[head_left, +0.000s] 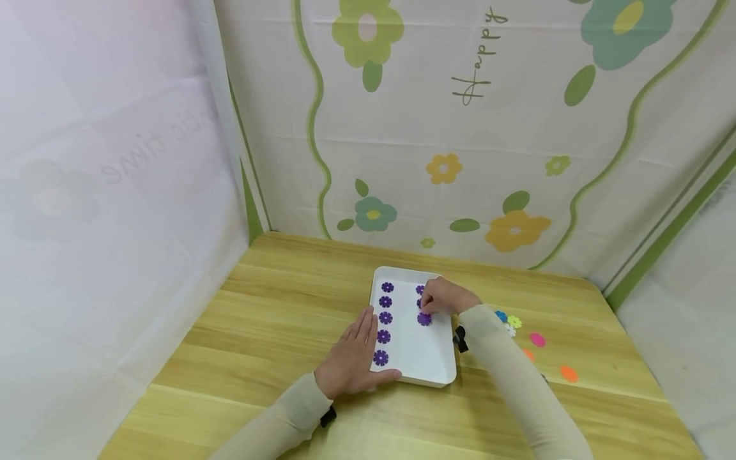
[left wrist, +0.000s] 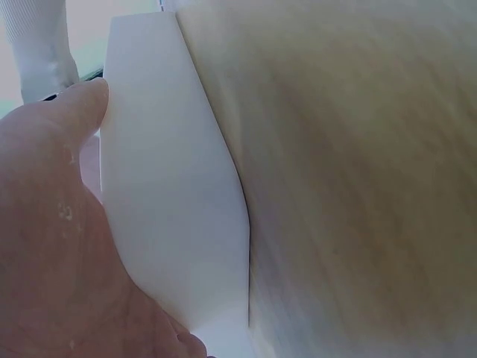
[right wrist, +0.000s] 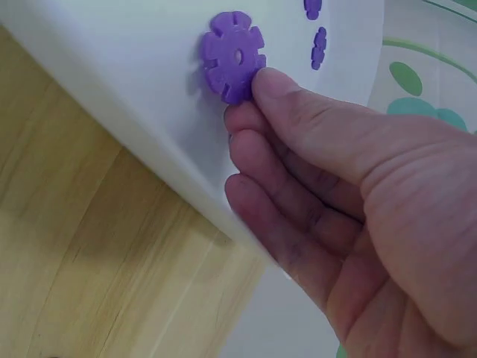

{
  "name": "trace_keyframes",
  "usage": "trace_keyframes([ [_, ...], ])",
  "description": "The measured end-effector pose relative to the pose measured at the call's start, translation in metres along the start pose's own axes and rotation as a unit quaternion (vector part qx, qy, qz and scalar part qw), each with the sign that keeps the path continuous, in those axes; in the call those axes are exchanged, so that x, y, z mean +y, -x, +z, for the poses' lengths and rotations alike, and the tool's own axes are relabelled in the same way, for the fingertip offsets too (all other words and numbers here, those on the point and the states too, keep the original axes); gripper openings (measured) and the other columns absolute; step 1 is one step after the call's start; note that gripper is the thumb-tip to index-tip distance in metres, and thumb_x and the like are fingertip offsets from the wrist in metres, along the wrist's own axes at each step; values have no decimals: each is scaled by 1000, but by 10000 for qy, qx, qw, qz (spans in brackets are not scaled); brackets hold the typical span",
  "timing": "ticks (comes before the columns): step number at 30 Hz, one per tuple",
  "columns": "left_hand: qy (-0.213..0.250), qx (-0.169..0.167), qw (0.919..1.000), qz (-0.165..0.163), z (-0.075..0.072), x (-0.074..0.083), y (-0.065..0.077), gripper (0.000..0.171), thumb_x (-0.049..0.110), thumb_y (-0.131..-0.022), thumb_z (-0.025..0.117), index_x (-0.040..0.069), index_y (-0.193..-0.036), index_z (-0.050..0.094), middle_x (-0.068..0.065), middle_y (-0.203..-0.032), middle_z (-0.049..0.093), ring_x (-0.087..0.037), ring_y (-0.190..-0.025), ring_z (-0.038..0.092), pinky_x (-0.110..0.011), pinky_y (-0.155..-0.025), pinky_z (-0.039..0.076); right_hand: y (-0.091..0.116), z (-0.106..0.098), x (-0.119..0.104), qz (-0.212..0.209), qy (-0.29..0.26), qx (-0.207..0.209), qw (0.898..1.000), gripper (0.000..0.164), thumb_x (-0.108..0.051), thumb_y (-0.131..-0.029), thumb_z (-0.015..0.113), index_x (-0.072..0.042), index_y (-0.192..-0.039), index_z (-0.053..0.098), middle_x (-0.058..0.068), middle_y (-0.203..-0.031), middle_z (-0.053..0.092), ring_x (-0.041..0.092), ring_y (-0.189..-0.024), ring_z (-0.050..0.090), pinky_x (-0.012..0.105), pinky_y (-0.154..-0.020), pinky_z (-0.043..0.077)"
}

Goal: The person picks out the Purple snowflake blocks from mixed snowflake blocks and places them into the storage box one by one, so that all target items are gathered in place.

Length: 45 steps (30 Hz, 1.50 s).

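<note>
A white tray (head_left: 411,370) lies on the wooden table, with several purple notched discs (head_left: 383,336) lined up along its left side. Over the tray's right side, my right hand (head_left: 447,296) pinches another purple notched disc (right wrist: 232,58) by its edge between thumb and forefinger, tilted up from the tray floor. Two more purple discs (head_left: 420,290) show beyond it, partly covered by the hand. My left hand (head_left: 352,359) rests at the tray's near left corner, fingers straight along the left rim and thumb stretched along the front rim (left wrist: 173,179).
Loose discs lie on the table right of the tray: blue (head_left: 501,316), yellow (head_left: 514,322), white (head_left: 510,330), pink (head_left: 537,339) and orange (head_left: 568,374). My right forearm covers some of them. A flower-printed curtain (head_left: 402,128) stands behind the table, with pale curtains on both sides.
</note>
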<state>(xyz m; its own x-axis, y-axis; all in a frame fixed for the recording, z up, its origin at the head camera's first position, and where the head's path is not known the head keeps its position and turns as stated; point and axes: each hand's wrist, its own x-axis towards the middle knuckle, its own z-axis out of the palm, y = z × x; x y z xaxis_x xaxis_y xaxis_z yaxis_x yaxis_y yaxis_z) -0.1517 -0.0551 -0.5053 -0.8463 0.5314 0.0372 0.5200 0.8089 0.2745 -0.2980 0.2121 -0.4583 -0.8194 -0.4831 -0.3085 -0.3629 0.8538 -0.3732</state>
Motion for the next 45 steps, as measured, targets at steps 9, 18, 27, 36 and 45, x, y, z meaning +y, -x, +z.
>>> trace_keyframes([
  [9, -18, -33, 10000, -33, -2, -1, 0, 121, 85, -94, 45, -11, -164, 19, -30, -175, 9, -44, -164, 17, -53, -131, 28, 23, -9, -1, -809, -22, 253, 9964, 12, -8, -95, 78, -8, -105, 84, 1, -99, 81, 9, -83, 73, 25, -78, 63],
  [18, -4, 7, 10000, -47, 0, -1, -1, 120, 83, -94, 48, -9, -165, 18, -29, -175, 8, -42, -164, 15, -52, -132, 27, 93, -11, 25, -1136, -127, 679, 9911, 15, -13, -96, 77, -5, -109, 80, 0, -96, 77, 3, -78, 63, 20, -69, 56],
  [27, 26, 10, 10000, -68, 1, -2, 1, 120, 83, -94, 47, -9, -165, 16, -28, -176, 7, -41, -165, 12, -51, -132, 25, 162, 11, 70, -488, -65, 1139, 9923, 26, -18, -95, 80, -3, -116, 78, 7, -107, 78, 10, -89, 71, 26, -76, 61],
  [36, 108, -142, 9998, -47, -6, 2, 1, 118, 78, -96, 52, -11, -164, 17, -30, -175, 8, -44, -164, 14, -53, -132, 25, 201, 37, 101, 323, -588, 1426, 9875, 40, -25, -93, 81, -4, -127, 74, 14, -121, 77, 32, -106, 75, 46, -88, 64],
  [45, 238, -46, 9997, 32, -5, 2, 1, 118, 80, -96, 49, -11, -164, 18, -31, -175, 8, -44, -164, 15, -54, -132, 26, 205, 60, 115, 669, -449, 1573, 9843, 42, -24, -89, 85, -8, -126, 75, 9, -120, 79, 28, -106, 75, 46, -91, 63],
])
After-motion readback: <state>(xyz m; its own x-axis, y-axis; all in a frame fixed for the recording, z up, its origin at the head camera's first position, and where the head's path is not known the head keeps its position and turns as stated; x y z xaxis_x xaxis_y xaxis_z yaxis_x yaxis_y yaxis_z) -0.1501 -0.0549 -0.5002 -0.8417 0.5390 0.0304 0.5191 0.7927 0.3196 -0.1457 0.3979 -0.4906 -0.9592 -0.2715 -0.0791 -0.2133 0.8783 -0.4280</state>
